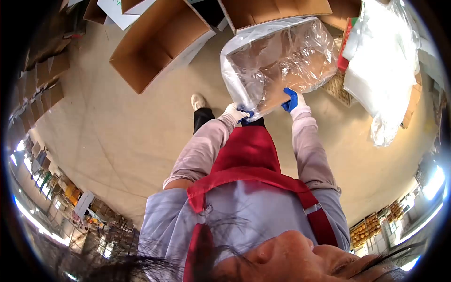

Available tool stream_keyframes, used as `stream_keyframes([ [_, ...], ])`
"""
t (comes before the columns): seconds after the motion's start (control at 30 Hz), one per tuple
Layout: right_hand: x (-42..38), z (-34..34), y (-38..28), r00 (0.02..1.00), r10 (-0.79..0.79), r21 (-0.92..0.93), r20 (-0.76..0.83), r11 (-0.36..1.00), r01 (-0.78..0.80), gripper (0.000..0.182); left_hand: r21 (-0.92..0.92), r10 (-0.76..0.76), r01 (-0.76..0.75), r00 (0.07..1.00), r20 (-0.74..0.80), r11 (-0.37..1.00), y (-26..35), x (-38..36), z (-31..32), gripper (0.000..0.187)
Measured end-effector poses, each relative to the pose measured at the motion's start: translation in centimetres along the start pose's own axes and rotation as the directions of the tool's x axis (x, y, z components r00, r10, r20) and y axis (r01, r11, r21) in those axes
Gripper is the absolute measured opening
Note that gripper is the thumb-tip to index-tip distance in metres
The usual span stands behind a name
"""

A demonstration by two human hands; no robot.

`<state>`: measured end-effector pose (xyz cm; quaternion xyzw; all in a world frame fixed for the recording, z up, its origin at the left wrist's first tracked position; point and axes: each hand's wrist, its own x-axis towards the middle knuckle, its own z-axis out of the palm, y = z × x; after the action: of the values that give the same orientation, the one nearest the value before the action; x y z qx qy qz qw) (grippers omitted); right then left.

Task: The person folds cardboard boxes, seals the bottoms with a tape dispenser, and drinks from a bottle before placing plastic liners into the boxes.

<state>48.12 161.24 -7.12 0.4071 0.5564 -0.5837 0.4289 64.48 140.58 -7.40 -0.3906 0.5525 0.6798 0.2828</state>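
Note:
A cardboard box lined with a clear plastic bag [282, 61] stands in front of me, the film folded out over its rim. My left hand [240, 113], in a white and blue glove, is closed on the bag's edge at the box's near left corner. At the near right side, my right hand [292, 100], in a similar glove, has its fingers wrapped over the film-covered rim. Wrinkled film covers part of the box's inside.
An open empty cardboard box [162, 47] stands at the upper left, another [277, 10] beyond the lined one. A pile of white plastic bags [383, 66] lies at the right, beside a red-edged box [345, 44] and a woven crate [339, 89].

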Motion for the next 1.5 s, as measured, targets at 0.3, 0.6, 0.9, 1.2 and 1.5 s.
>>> stream_keyframes([
  [0.3, -2.1, 0.7, 1.6, 0.994, -0.106, 0.048, -0.042, 0.993, 0.108, 0.011, 0.578, -0.038, 0.271, 0.923, -0.383, 0.77, -8.2, -0.6, -12.7, 0.033],
  [0.6, -10.9, 2.2, 14.0, 0.96, -0.257, -0.296, -0.107, 0.931, 0.216, 0.032, 0.753, 0.823, -0.631, 0.519, 0.23, 0.188, 5.3, -13.2, -20.4, 0.055],
  [0.9, -10.4, 10.4, 8.5, 0.96, -0.107, -0.966, 0.258, -0.038, 0.255, 0.051, 0.859, 0.133, -0.513, 0.851, 0.508, -0.005, 0.6, -13.6, -23.3, 0.046],
  [1.2, -9.8, 24.0, 7.6, 0.797, 0.332, -0.654, 0.504, -0.456, 0.603, 0.062, 0.962, 0.396, -0.21, 0.91, 0.126, 0.174, -13.6, -20.4, -22.8, 0.022],
  [1.5, -6.1, 40.8, -2.0, 0.611, -0.094, -0.195, 0.786, -0.975, 0.101, 0.061, 0.859, 0.196, 0.12, 0.949, -0.245, 0.498, -18.1, -21.1, -27.5, 0.024],
])
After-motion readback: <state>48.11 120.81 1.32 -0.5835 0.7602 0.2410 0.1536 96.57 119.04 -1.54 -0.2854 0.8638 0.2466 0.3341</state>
